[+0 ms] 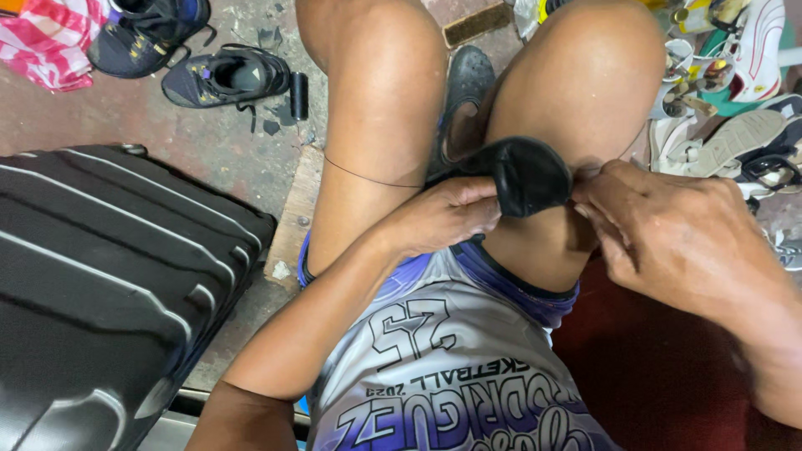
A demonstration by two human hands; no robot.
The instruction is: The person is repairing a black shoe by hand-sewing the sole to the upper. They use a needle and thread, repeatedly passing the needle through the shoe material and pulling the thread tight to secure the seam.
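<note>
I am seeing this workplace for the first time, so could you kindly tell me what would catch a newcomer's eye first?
At the centre, the left hand and right hand grip a black shoe held between the person's bare knees. A large black ribbed suitcase fills the lower left. Two dark sneakers lie on the floor at upper left, and a heap of pale shoes sits at the right edge.

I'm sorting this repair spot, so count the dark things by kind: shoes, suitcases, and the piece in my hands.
Black sneakers on the floor: 2
Black shoe between the knees: 1
Black suitcase: 1
Black curved piece held by left hand and right hand: 1
Total: 5
</note>
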